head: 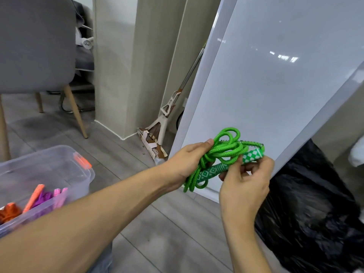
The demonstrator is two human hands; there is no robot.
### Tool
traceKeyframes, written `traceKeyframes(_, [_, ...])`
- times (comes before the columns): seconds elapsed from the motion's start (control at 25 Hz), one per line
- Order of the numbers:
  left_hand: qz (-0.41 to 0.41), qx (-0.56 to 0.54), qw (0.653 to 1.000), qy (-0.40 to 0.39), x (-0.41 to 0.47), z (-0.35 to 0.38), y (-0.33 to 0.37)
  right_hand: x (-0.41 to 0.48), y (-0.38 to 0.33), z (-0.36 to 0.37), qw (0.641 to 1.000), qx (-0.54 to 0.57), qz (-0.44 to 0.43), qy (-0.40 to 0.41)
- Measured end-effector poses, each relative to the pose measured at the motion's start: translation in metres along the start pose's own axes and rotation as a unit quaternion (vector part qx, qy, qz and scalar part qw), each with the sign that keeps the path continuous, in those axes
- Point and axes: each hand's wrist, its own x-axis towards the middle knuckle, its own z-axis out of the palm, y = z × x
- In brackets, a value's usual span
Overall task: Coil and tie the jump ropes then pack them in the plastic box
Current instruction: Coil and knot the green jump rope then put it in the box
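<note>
A green jump rope (226, 150) is bundled in loose coils in the air, in front of a white panel. Its two green-and-white patterned handles (250, 157) lie side by side under the loops. My left hand (189, 162) grips the coils and the lower handle from the left. My right hand (246, 180) pinches the handles and a loop from below right. A clear plastic box (59, 166) with an orange latch stands on the floor at the lower left. Inside it lie an orange rope (9, 211) and a purple rope (45, 198) with pink handles.
A grey chair (35, 46) with wooden legs stands at the upper left. A mop (163, 123) leans in the corner by beige curtains. The white panel (275, 75) leans at the right, with a black plastic bag (315, 203) below it. Grey wood-look flooring (167, 233) lies underneath.
</note>
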Motion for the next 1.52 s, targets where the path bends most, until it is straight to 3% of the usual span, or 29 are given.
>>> traceKeyframes(0.16, [0.0, -0.012, 1.0, 0.015, -0.001, -0.004, 0.001, 0.0, -0.004, 0.005, 0.996, -0.033, -0.066, -0.047])
traceKeyframes(0.24, [0.004, -0.013, 1.0, 0.005, -0.001, -0.005, 0.002, 0.004, -0.004, 0.005, 0.997, -0.035, -0.059, -0.045])
traceKeyframes(0.4, [-0.038, -0.015, 0.998, -0.046, -0.004, -0.004, 0.009, 0.012, 0.01, 0.003, 0.992, 0.013, 0.12, -0.026])
traceKeyframes(0.6, [-0.167, -0.108, 0.957, -0.212, -0.004, -0.019, 0.014, 0.017, 0.016, -0.001, 0.976, 0.056, 0.206, -0.032])
traceKeyframes(0.72, [-0.155, -0.118, 0.951, -0.238, -0.005, -0.024, 0.011, 0.023, 0.021, -0.001, 0.946, 0.147, 0.286, -0.029])
traceKeyframes(0.92, [-0.086, -0.08, 0.981, -0.152, -0.004, -0.007, 0.003, 0.026, 0.026, -0.009, 0.979, 0.067, 0.183, -0.055])
traceKeyframes(1.16, [-0.001, 0.012, 0.999, -0.038, -0.006, -0.005, -0.003, 0.022, 0.025, -0.006, 0.969, 0.043, 0.185, -0.156])
traceKeyframes(1.32, [-0.059, 0.013, 0.995, -0.082, -0.005, 0.0, 0.005, 0.024, 0.03, -0.006, 0.983, 0.006, 0.165, -0.078])
traceKeyframes(1.44, [-0.15, -0.053, 0.98, -0.123, -0.004, -0.005, 0.007, 0.029, 0.04, -0.008, 0.982, 0.01, 0.184, -0.051])
traceKeyframes(1.52, [-0.166, -0.082, 0.967, -0.174, -0.002, -0.01, 0.003, 0.031, 0.045, -0.01, 0.98, 0.029, 0.193, -0.04])
